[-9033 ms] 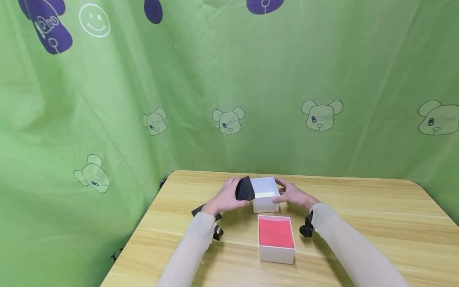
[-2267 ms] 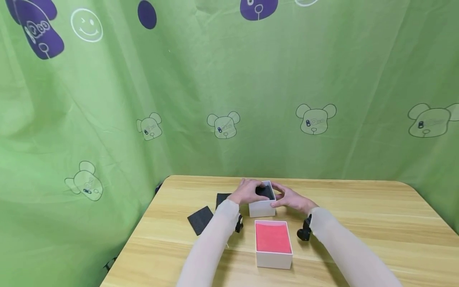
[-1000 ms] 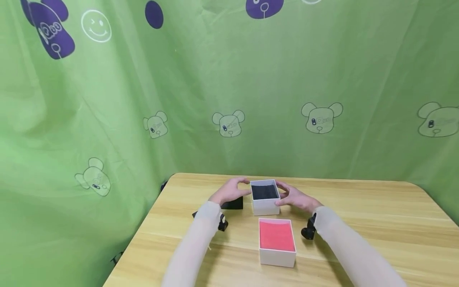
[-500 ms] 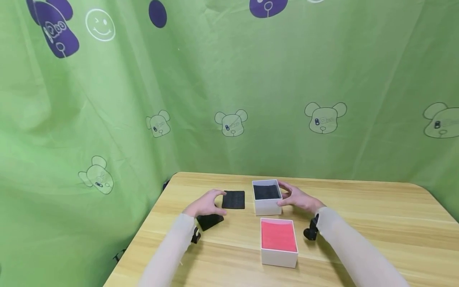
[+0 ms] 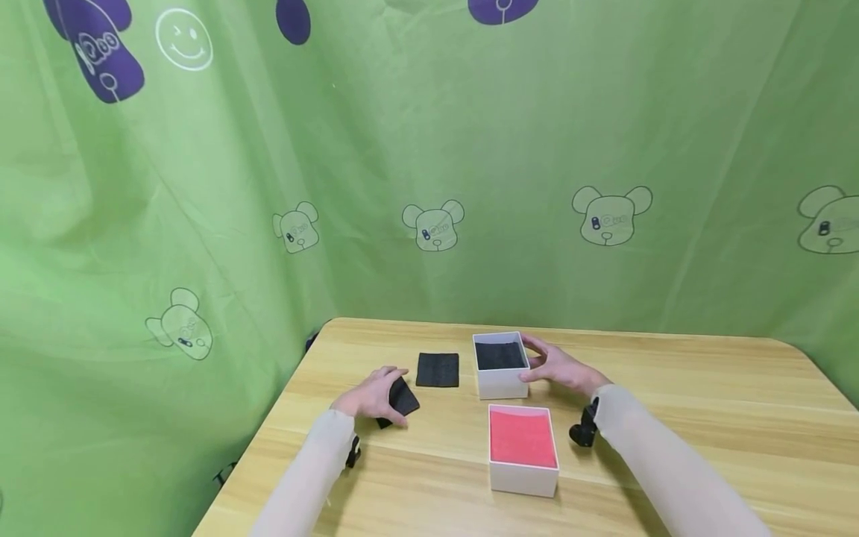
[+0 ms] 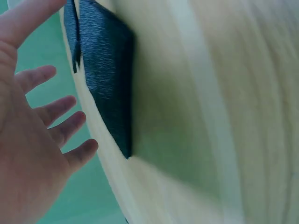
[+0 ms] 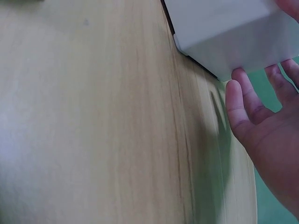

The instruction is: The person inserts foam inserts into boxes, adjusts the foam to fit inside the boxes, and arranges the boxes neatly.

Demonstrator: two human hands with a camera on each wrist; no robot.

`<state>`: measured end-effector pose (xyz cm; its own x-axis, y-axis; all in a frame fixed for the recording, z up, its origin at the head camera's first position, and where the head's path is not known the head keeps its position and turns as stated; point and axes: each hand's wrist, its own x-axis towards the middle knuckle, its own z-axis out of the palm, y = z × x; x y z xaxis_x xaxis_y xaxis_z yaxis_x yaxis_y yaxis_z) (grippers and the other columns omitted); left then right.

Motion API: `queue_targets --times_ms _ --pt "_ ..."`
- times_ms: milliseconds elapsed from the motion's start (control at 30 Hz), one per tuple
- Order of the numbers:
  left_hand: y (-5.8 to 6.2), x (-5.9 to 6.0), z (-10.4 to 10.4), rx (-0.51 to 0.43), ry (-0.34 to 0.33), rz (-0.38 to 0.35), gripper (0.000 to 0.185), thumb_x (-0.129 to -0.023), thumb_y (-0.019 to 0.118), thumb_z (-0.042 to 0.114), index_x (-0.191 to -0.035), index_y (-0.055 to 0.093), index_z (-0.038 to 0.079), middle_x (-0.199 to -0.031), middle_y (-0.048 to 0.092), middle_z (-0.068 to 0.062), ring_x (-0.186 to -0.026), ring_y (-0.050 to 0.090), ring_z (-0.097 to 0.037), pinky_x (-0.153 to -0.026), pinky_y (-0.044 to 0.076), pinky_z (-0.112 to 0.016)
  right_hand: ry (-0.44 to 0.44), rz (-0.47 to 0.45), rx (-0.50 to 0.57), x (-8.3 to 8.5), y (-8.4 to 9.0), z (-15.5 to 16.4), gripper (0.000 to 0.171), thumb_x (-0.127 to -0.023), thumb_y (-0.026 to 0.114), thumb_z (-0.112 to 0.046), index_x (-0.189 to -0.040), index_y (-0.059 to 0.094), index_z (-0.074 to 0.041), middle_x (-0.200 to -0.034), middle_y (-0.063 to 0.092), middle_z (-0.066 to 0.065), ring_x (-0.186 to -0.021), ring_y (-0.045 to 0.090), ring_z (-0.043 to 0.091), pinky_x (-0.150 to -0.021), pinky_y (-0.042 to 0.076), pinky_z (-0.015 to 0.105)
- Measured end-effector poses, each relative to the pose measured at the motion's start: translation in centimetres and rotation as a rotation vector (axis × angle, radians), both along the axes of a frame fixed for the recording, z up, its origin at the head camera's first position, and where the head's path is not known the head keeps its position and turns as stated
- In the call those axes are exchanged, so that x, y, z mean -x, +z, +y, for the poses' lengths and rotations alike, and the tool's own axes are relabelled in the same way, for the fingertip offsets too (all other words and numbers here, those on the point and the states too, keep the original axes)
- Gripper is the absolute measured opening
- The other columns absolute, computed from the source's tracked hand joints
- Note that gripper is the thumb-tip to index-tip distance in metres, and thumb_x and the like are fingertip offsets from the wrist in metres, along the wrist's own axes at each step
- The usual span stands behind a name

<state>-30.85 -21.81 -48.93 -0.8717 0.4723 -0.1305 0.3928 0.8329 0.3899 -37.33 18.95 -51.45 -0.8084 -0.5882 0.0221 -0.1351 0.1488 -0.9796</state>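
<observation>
My left hand [image 5: 372, 395] hovers with spread fingers over a folded black cloth [image 5: 404, 397] on the left of the table; in the left wrist view the fingers stand apart from that cloth [image 6: 110, 60]. A second square black cloth [image 5: 438, 370] lies flat just behind it. Further right stands a white box [image 5: 502, 384] with black cloth [image 5: 499, 356] inside. Thumb and fingers of my right hand [image 5: 560, 368] grip this box by its right side. Up close, the right wrist view has fingertips against the white box wall [image 7: 233, 42].
A second white box [image 5: 523, 479], filled with red cloth [image 5: 521, 438], stands in front of the first one. All of it is on a wooden table [image 5: 705, 418]. Behind and to the left hangs a green curtain [image 5: 510, 149] with bear prints.
A black cloth has gone into the rear white box. My left hand has then left the box and moved left and nearer, to the folded black cloth. The right hand stays at the box.
</observation>
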Motion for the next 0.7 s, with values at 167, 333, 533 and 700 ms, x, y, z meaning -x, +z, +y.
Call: queue_targets --times_ms 167,333,533,700 --pt "-0.43 -0.23 -0.23 0.026 0.014 0.007 0.102 -0.064 0.085 0.040 -0.146 0.032 0.008 -0.143 0.032 -0.021 -0.127 0.035 -0.038 -0.100 0.038 -0.051 -0.001 0.000 -0.008 0.13 -0.08 0.06 0.097 -0.080 0.074 -0.006 -0.150 0.006 0.001 -0.153 0.005 0.026 -0.130 0.029 0.048 -0.106 0.023 0.056" --pt "-0.85 -0.27 -0.30 0.012 0.043 -0.012 0.102 -0.065 0.085 0.040 -0.147 0.032 0.009 -0.141 0.035 -0.018 -0.124 0.038 -0.034 -0.098 0.040 -0.049 0.000 0.004 -0.006 0.17 -0.14 -0.01 0.097 -0.080 0.074 -0.007 -0.150 0.007 0.001 -0.153 0.005 0.026 -0.129 0.031 0.048 -0.106 0.023 0.056" --pt "-0.94 -0.09 -0.32 0.010 0.063 -0.013 0.100 -0.067 0.083 0.040 -0.146 0.033 0.007 -0.140 0.039 -0.016 -0.124 0.038 -0.034 -0.097 0.040 -0.049 0.004 0.000 0.003 0.18 -0.15 -0.02 0.098 -0.080 0.074 -0.006 -0.150 0.006 0.001 -0.153 0.005 0.026 -0.129 0.031 0.048 -0.106 0.025 0.055" --pt "-1.03 -0.01 -0.32 0.069 0.099 -0.001 0.106 -0.065 0.083 0.046 -0.146 0.030 0.003 -0.141 0.038 -0.016 -0.126 0.037 -0.035 -0.099 0.039 -0.048 0.008 -0.005 0.007 0.20 -0.11 -0.03 0.098 -0.080 0.074 -0.006 -0.150 0.006 0.001 -0.153 0.005 0.026 -0.129 0.032 0.048 -0.106 0.025 0.055"
